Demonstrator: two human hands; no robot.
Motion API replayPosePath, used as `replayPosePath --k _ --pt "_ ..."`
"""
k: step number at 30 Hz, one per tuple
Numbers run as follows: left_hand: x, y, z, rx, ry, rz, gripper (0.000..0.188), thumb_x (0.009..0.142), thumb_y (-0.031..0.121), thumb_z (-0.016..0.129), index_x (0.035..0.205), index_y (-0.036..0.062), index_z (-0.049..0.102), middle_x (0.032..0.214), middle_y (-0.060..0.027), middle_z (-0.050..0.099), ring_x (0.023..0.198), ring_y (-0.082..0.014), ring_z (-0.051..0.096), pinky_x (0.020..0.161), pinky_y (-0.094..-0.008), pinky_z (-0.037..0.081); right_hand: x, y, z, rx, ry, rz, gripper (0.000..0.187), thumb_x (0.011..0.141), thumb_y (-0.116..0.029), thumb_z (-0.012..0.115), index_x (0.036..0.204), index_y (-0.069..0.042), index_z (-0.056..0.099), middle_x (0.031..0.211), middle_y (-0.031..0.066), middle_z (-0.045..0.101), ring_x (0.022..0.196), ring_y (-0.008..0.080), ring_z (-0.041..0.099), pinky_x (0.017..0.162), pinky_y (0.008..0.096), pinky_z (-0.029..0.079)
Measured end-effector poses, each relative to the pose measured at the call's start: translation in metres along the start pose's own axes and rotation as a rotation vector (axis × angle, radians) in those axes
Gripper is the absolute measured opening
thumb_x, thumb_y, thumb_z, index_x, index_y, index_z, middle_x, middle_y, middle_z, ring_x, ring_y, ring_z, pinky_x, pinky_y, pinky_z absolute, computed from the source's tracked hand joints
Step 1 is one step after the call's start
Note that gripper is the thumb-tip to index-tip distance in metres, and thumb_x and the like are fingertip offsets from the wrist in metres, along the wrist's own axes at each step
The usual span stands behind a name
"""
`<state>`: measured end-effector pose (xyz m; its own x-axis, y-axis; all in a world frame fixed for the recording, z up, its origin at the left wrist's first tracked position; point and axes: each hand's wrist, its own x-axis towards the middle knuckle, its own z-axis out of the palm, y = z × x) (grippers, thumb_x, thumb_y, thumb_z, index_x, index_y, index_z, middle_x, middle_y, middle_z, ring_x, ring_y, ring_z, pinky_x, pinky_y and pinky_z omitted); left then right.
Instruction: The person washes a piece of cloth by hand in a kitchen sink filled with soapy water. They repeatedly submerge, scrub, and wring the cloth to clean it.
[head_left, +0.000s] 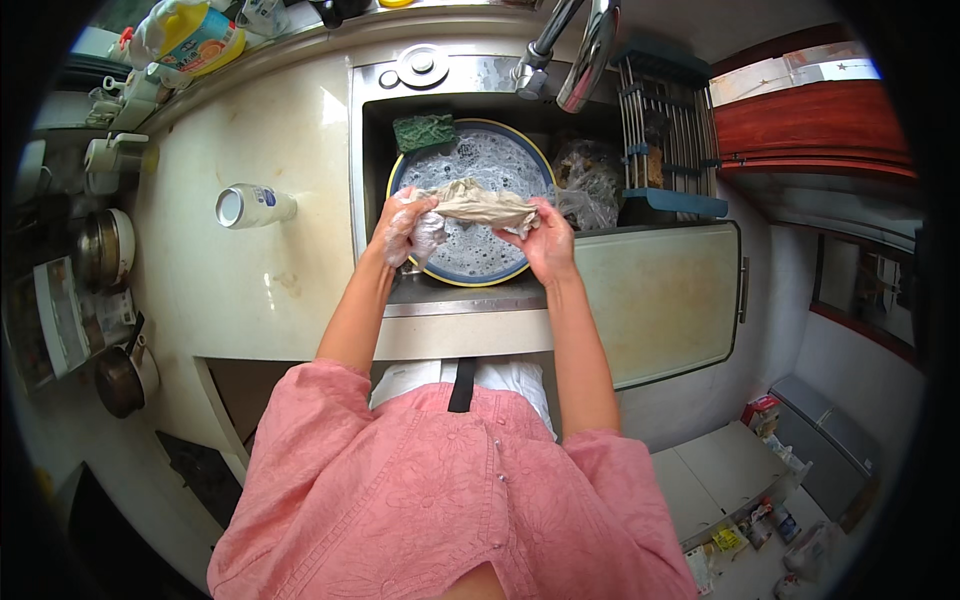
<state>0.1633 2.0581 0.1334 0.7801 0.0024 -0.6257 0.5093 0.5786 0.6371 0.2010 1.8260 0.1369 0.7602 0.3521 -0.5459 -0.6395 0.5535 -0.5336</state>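
Note:
Stretched between my two hands is a wet beige cloth (480,203), bunched and twisted along its length. My left hand (402,222) closes on its left end, with white suds over the fingers. At the other end my right hand (543,238) pinches the cloth between thumb and fingers. Both hands are over a round basin (547,165) with a blue and yellow rim, full of foamy water. The basin sits in the steel sink (372,165). A green scouring pad (424,132) rests at the basin's far left rim.
A chrome faucet (590,60) rises behind the sink. Right of the basin are a clear plastic bag (587,190) and a dish rack (665,130). A cutting board (650,300) lies at the right. On the left counter, a white-capped jar (255,206) lies near a yellow bottle (195,38).

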Motion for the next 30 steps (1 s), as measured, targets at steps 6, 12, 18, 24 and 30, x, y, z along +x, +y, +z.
replayPosePath --k 6,12,18,24,30 --pt "0.034 -0.054 -0.009 -0.204 -0.088 -0.019 0.015 0.090 0.021 0.055 0.081 0.0089 0.056 0.069 -0.0032 0.059 0.065 -0.0142 0.060 0.058 -0.0303 0.052 -0.005 0.061 0.073 -1.225 -0.002 -0.457 0.023 0.087 -0.029 0.049 0.083 -0.008 0.058 0.068 0.0151 0.060 0.068 0.0324 0.063 0.062 0.0417 0.049" --pt "0.005 -0.072 0.061 -0.378 0.105 -0.150 0.025 0.088 0.027 0.056 0.094 0.0036 0.060 0.087 -0.0080 0.061 0.072 -0.0194 0.059 0.063 -0.0317 0.050 0.033 0.056 0.026 -1.462 0.422 -0.598 0.031 0.086 -0.030 0.051 0.065 -0.008 0.060 0.063 0.0195 0.060 0.057 0.0396 0.059 0.052 0.0497 0.045" --pt "0.037 -0.094 -0.001 -0.595 -0.229 -0.229 0.023 0.087 0.029 0.054 0.083 0.0065 0.058 0.079 -0.0063 0.060 0.069 -0.0196 0.059 0.063 -0.0331 0.050 0.007 0.081 0.058 -1.613 0.169 -0.744 0.021 0.082 -0.025 0.054 0.068 -0.010 0.059 0.060 0.0170 0.057 0.055 0.0365 0.058 0.051 0.0466 0.047" --pt "0.008 -0.074 0.042 -0.537 0.038 -0.262 0.028 0.092 0.028 0.039 0.084 0.0073 0.056 0.078 -0.0085 0.061 0.065 -0.0211 0.061 0.062 -0.0367 0.053 0.031 0.064 0.035 -1.528 0.418 -0.573 0.032 0.087 -0.028 0.051 0.066 -0.006 0.059 0.065 0.0224 0.059 0.063 0.0420 0.058 0.058 0.0500 0.045" --pt "0.006 -0.058 0.034 -0.501 -0.039 -0.177 0.018 0.084 0.019 0.060 0.092 0.0039 0.057 0.087 -0.0105 0.062 0.075 -0.0230 0.063 0.067 -0.0373 0.054 0.040 0.048 0.007 -1.107 0.481 -0.533 0.039 0.090 -0.030 0.052 0.067 0.000 0.059 0.061 0.0152 0.059 0.057 0.0268 0.057 0.057 0.0388 0.044"
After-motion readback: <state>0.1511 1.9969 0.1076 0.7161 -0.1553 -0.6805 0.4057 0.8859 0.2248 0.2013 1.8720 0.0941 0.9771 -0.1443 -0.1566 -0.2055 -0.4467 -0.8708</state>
